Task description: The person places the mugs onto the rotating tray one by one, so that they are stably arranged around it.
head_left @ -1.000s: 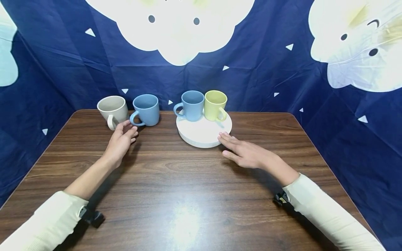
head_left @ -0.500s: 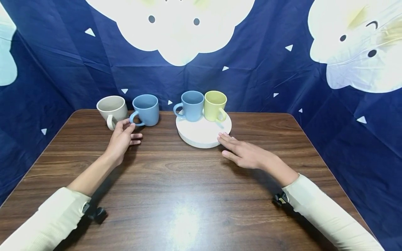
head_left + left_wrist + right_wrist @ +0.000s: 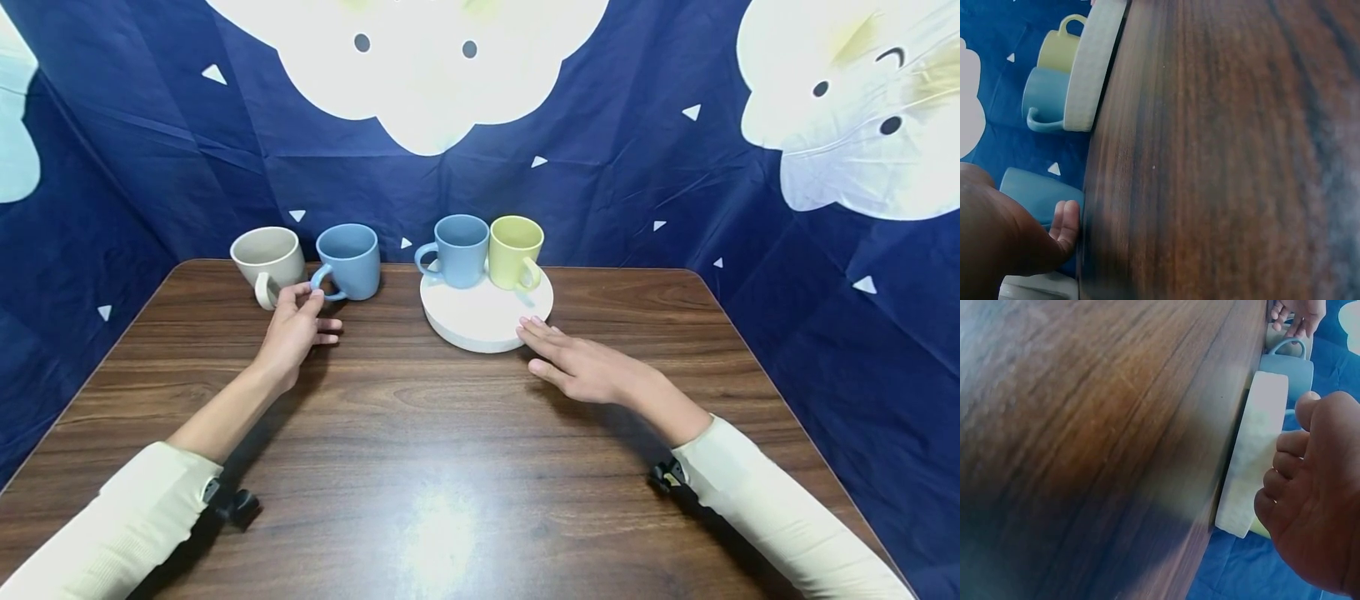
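My left hand (image 3: 288, 340) pinches the handle of a blue mug (image 3: 356, 268) between thumb and index finger, its other fingers held out. That mug stands upright on the table. Just left of it is a light grey mug (image 3: 264, 250), its handle partly behind my index finger. My right hand (image 3: 588, 367) lies with extended fingers at the front right rim of a round white tray (image 3: 476, 321). A second blue mug (image 3: 462, 254) and a yellow-green mug (image 3: 510, 254) stand side by side on the tray's back part. In the right wrist view, fingers overlap the tray (image 3: 1260, 447).
The dark wooden table (image 3: 420, 433) ends at the back against a blue cloth (image 3: 637, 192) with white cloud figures. A small black device (image 3: 236, 507) sits at the left wrist and another (image 3: 666, 477) at the right.
My left thumb has moved up onto the blue mug's handle, and the lower fingers have stretched out to the right. The right hand, tray and mugs stay in place.
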Demonstrator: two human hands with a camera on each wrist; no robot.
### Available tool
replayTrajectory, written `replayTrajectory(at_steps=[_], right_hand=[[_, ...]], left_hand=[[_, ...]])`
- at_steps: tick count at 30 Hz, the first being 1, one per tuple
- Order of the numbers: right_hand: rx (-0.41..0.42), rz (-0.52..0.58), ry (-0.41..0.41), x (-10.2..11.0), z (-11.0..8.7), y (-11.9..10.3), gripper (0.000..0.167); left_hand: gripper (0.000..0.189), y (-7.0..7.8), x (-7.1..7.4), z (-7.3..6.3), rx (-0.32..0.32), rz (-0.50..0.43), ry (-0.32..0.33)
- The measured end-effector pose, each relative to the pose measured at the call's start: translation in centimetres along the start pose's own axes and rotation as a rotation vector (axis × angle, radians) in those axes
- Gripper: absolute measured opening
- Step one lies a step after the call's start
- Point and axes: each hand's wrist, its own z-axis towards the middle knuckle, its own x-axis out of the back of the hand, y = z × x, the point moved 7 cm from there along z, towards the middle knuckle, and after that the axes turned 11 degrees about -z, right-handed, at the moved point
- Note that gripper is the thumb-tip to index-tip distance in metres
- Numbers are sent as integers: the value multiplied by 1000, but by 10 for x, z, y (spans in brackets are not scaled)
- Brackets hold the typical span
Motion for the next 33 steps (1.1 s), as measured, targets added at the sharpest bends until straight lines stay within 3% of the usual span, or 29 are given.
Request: replayTrajectory(at_steps=[10,19,26,33], right_hand=[[-10,2,0,2,-1,4,66],[-32,22,-11,3,-2,10,68],[-35,37,-10,2,-2,11,67],[-31,36,-9,3,-2,11,67]], left_hand=[[41,-1,-1,4,-43,-35,33],[28,1,-1,12,-57,-83,23],[28,0,-2,20,-58,-134,41],[35,1,-7,24,-55,-248,-6]])
